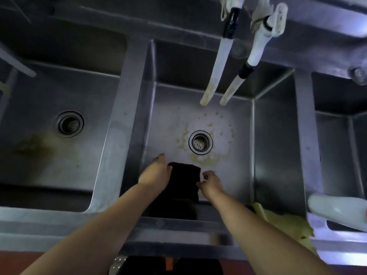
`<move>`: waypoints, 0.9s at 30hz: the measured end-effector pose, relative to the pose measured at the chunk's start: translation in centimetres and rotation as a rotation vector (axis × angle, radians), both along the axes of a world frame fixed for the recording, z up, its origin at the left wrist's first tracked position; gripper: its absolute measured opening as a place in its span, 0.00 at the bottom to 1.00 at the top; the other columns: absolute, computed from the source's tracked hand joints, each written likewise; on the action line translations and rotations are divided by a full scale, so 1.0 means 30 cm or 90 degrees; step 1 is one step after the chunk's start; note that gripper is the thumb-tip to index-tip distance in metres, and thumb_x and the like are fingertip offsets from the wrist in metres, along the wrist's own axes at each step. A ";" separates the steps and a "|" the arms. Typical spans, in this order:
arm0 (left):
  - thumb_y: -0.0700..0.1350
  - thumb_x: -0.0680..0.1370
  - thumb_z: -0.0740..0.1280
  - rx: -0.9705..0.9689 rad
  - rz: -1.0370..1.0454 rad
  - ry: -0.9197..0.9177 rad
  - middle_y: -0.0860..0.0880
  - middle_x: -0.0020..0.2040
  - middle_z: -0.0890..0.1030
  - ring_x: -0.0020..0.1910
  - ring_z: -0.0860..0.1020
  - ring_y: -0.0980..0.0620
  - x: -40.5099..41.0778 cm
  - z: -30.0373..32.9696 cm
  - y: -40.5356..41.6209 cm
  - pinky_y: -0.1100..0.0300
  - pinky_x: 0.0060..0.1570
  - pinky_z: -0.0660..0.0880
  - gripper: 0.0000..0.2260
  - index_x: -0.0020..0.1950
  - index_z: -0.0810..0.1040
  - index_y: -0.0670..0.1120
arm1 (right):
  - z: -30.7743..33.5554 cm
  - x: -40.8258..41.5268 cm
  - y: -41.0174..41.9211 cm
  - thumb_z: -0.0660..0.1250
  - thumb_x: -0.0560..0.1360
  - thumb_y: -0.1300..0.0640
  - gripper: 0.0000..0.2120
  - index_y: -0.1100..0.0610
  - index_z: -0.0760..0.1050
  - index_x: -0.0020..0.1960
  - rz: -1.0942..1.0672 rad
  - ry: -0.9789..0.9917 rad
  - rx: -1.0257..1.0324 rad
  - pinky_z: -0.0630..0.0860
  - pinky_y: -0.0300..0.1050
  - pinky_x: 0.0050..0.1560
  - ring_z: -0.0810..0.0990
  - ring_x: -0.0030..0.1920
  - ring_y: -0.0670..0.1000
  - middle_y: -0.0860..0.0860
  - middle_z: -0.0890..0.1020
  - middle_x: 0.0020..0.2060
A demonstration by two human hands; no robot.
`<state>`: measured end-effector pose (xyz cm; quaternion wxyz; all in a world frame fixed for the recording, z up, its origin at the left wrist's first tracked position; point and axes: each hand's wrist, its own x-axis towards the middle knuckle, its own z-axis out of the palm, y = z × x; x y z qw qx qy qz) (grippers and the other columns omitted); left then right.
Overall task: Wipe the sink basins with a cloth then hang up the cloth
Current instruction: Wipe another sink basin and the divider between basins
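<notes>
Both hands hold a dark cloth (185, 180) low in the middle basin (278, 135), near its drain (200, 142). The left hand (155, 172) grips its left edge; the right hand (211, 182) pinches its right edge.

Both bare forearms reaching forward and down, hands low and close together.

Left hand (156, 171) palm down, fingers stretched forward and slightly spread, thumb side gripping the edge of the dark cloth (185, 179). Right hand (211, 182) just beside it, fingers curled inward, fingertips pinching the cloth's opposite edge. Wrists fairly straight; forearms angled inward from the lower corners toward the middle. No sleeves visible.
</notes>
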<state>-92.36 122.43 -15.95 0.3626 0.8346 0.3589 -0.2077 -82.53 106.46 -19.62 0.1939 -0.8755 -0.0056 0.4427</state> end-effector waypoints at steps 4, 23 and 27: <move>0.46 0.79 0.59 0.165 -0.120 -0.026 0.42 0.55 0.79 0.49 0.79 0.39 0.011 0.068 0.069 0.50 0.44 0.74 0.10 0.58 0.72 0.43 | -0.048 0.033 -0.015 0.65 0.75 0.61 0.21 0.58 0.68 0.67 0.155 -0.021 -0.003 0.72 0.47 0.60 0.74 0.63 0.57 0.57 0.73 0.64; 0.43 0.72 0.60 0.462 -0.268 -0.310 0.49 0.43 0.83 0.56 0.77 0.49 0.070 0.067 0.445 0.53 0.59 0.64 0.10 0.44 0.81 0.46 | -0.467 -0.002 0.123 0.57 0.77 0.39 0.28 0.49 0.61 0.74 1.121 -0.378 0.275 0.51 0.59 0.71 0.59 0.74 0.55 0.52 0.62 0.74; 0.43 0.72 0.60 0.456 -0.282 -0.298 0.51 0.42 0.82 0.58 0.78 0.49 0.074 0.065 0.455 0.53 0.60 0.63 0.10 0.43 0.81 0.47 | -0.511 0.021 0.261 0.57 0.76 0.40 0.28 0.49 0.61 0.74 1.054 -0.445 0.252 0.50 0.65 0.72 0.59 0.74 0.56 0.53 0.63 0.74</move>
